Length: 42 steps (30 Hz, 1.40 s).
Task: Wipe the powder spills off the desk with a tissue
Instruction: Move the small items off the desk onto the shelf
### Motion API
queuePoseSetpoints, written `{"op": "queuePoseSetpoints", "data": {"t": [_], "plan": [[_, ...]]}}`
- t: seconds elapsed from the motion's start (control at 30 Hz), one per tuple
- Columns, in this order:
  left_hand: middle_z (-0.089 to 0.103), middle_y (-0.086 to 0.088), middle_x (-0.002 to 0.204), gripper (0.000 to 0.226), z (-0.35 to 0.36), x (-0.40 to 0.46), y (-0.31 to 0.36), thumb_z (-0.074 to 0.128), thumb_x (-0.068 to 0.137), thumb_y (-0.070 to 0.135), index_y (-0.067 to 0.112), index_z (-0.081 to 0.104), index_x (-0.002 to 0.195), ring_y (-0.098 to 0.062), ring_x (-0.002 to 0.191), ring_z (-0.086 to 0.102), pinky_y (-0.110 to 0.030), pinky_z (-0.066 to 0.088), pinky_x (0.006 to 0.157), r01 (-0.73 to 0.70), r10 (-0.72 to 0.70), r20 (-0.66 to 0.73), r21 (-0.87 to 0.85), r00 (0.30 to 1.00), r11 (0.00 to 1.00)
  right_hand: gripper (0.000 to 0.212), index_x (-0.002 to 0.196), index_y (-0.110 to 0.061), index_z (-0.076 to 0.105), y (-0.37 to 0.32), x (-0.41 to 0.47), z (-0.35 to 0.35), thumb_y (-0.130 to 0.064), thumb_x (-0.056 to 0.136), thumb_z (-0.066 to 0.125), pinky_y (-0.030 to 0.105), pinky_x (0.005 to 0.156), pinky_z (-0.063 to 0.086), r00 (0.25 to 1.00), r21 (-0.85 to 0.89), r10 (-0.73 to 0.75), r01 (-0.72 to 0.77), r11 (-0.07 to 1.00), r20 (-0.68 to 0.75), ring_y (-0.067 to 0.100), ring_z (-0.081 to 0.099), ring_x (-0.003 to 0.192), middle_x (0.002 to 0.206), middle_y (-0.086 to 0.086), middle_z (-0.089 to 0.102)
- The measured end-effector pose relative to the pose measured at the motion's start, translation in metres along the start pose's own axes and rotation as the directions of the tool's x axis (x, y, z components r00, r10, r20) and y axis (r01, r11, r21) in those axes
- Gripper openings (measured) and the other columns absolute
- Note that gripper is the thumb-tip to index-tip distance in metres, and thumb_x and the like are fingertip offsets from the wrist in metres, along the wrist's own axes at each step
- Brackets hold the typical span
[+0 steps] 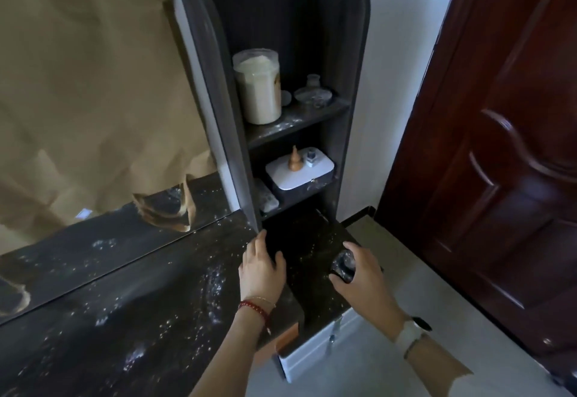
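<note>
White powder (215,284) lies scattered in specks and streaks over the dark glossy desk (140,318). My left hand (261,267) rests flat on the desk's right part, fingers spread, holding nothing. My right hand (356,274) is closed around a small dark wad (343,267) at the desk's right end; I cannot tell whether the wad is a tissue. More powder dots the desk surface (309,249) between the two hands.
A dark shelf unit (312,53) stands at the desk's right end, holding a jar of pale powder (257,85), glassware (313,93) and a white box (299,171). A paper-covered mirror (87,99) backs the desk. A white drawer unit (318,346) sits below, a dark red door (499,146) at right.
</note>
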<state>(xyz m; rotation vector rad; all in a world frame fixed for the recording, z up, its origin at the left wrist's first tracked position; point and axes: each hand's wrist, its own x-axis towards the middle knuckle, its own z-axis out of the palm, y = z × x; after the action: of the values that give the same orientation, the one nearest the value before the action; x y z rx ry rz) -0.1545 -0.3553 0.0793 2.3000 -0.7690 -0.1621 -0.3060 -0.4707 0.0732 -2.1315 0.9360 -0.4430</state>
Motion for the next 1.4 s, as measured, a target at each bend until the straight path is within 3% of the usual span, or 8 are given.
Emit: {"op": "queuePoseSetpoints", "data": {"t": [0.23,0.57,0.67,0.83,0.97,1.07,1.23,1.4], "plan": [[0.034,-0.023,0.138,0.066,-0.002,0.087,0.013,0.053,0.089,0.017,0.006,0.016,0.143,-0.039,0.126,0.037,-0.049,0.038,0.100,0.116,-0.139,-0.154,-0.151,0.978,0.982,0.064,0.137,-0.017,0.030,-0.021,0.097,-0.006,-0.020,0.083,0.063,0.028,0.102,0.032,0.985,-0.033,-0.156,0.159,0.987,0.071,0.020,0.034,0.122,0.129,0.007,0.040],[0.044,-0.016,0.136,0.069,0.014,0.151,-0.021,0.056,0.088,0.014,0.024,0.015,0.143,-0.029,0.120,0.049,-0.033,0.047,0.093,-0.005,-0.062,-0.219,-0.294,0.974,0.956,0.072,0.138,-0.008,0.026,-0.075,0.216,0.037,-0.024,0.081,0.068,0.034,0.102,0.035,0.981,-0.157,-0.172,0.184,0.970,0.085,0.028,0.039,0.126,0.136,0.015,0.044],[0.046,-0.015,0.135,0.070,0.016,0.153,-0.025,0.058,0.087,0.015,0.035,0.013,0.137,-0.020,0.116,0.049,-0.019,0.043,0.090,-0.056,-0.024,-0.257,-0.299,0.966,0.953,0.071,0.137,-0.005,0.029,-0.075,0.230,0.052,-0.024,0.081,0.068,0.036,0.102,0.037,0.975,-0.257,-0.204,0.220,0.941,0.086,0.030,0.036,0.127,0.144,0.017,0.034],[0.045,-0.017,0.135,0.068,0.016,0.151,-0.027,0.057,0.087,0.017,0.036,0.013,0.135,-0.029,0.120,0.049,-0.044,0.049,0.095,-0.090,0.004,-0.271,-0.307,0.963,0.947,0.069,0.133,-0.005,0.039,-0.075,0.231,0.064,-0.026,0.077,0.072,0.044,0.088,0.049,0.962,-0.385,-0.269,0.237,0.892,-0.032,0.037,0.042,0.119,0.131,0.020,0.043],[0.045,-0.018,0.134,0.068,0.016,0.151,-0.028,0.058,0.086,0.017,0.034,0.014,0.135,-0.031,0.121,0.049,-0.049,0.048,0.094,-0.095,0.009,-0.276,-0.302,0.961,0.948,0.057,0.124,-0.010,0.050,-0.064,0.217,0.064,-0.023,0.074,0.073,0.047,0.086,0.048,0.880,-0.437,-0.453,0.355,0.826,-0.142,0.035,0.051,0.107,0.119,0.017,0.052],[0.046,-0.018,0.134,0.068,0.016,0.151,-0.026,0.058,0.086,0.016,0.032,0.015,0.135,-0.030,0.121,0.049,-0.047,0.049,0.094,-0.090,0.001,-0.284,-0.302,0.959,0.949,0.051,0.127,-0.016,0.047,-0.043,0.195,0.068,-0.021,0.078,0.062,0.047,0.092,0.045,0.832,-0.518,-0.554,0.461,0.721,-0.031,0.028,0.044,0.116,0.128,0.009,0.042],[0.046,-0.018,0.135,0.067,0.017,0.150,-0.023,0.057,0.087,0.017,0.031,0.014,0.136,-0.031,0.121,0.049,-0.046,0.050,0.092,-0.074,-0.010,-0.274,-0.294,0.962,0.953,0.065,0.137,-0.013,0.038,-0.033,0.190,0.070,-0.019,0.078,0.064,0.051,0.106,0.036,0.884,-0.587,-0.430,0.449,0.673,0.183,0.035,0.035,0.134,0.147,0.012,0.036],[0.045,-0.017,0.136,0.065,0.015,0.149,-0.022,0.056,0.088,0.020,0.033,0.014,0.136,-0.029,0.122,0.048,-0.046,0.050,0.092,-0.054,-0.024,-0.260,-0.288,0.965,0.956,0.062,0.145,-0.016,0.018,-0.034,0.196,0.071,-0.022,0.090,0.046,0.048,0.116,0.018,0.892,-0.559,-0.358,0.452,0.695,0.276,0.030,0.005,0.144,0.157,0.007,0.003]]}}
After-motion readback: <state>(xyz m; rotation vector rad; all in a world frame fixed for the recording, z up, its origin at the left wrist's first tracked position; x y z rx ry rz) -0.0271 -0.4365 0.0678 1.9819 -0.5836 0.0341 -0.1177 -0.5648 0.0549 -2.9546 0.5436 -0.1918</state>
